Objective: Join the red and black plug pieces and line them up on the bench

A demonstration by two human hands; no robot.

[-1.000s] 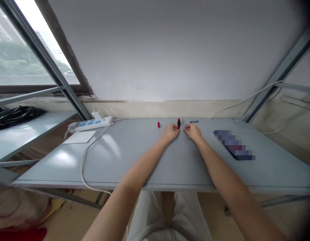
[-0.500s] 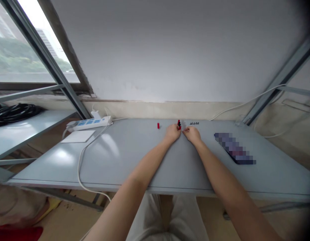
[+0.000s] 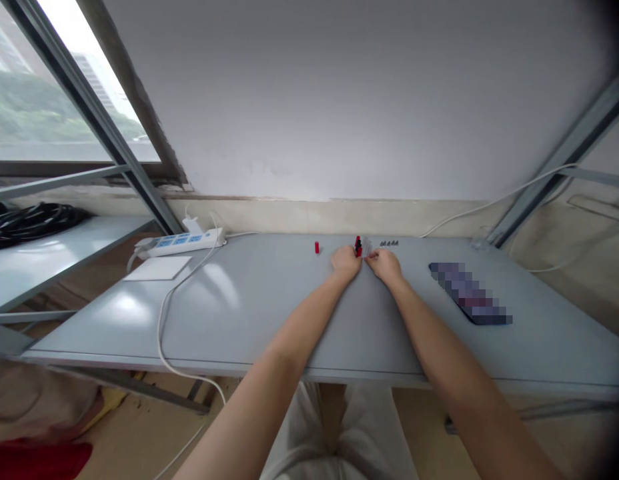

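Note:
Near the back of the grey table, my left hand (image 3: 346,260) is closed, its fingertips at a small cluster of red and black pieces (image 3: 358,248). Just to the right, my right hand (image 3: 386,265) pinches at the front of some clear, upright small pieces (image 3: 367,247). The fingers partly cover what they grip, and the parts are too small to make out fully. A lone red cylinder (image 3: 317,247) stands to the left of my left hand. Several small dark pieces (image 3: 389,244) lie in a row behind my right hand.
On the right of the table (image 3: 269,313) lies a dark, blurred-out flat object (image 3: 469,293). To the left are a white power strip (image 3: 187,243), a white flat box (image 3: 158,269) and a white cable (image 3: 162,327) running over the front edge. A wall stands behind.
Both hands stay at almost the same spot, with only a tiny shift of the fingers. The whole view has moved slightly.

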